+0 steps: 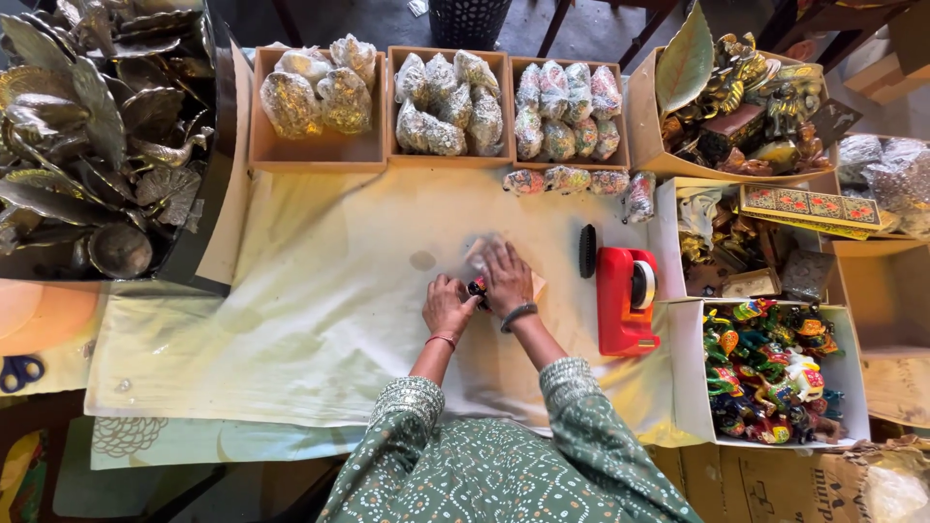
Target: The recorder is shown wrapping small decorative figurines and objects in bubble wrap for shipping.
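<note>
Green patterned sleeves (504,465) lead to both hands: left hand (447,305) and right hand (506,278) together pinch a small painted figurine (477,288); bare cream cloth (320,291) lies open leftward, a red tape dispenser (625,300) near on the right.

Matt pale cloth (320,291), beside it glossy red plastic tape dispenser (625,300), behind it bare wooden trays (320,153), dull tarnished metal birds (97,126) left.

Both forearms reached forward side by side, the left hand (447,307) curled knuckles-up with fingers closed, the right hand (507,278) flat, palm down, fingers extended, touching the left.
</note>
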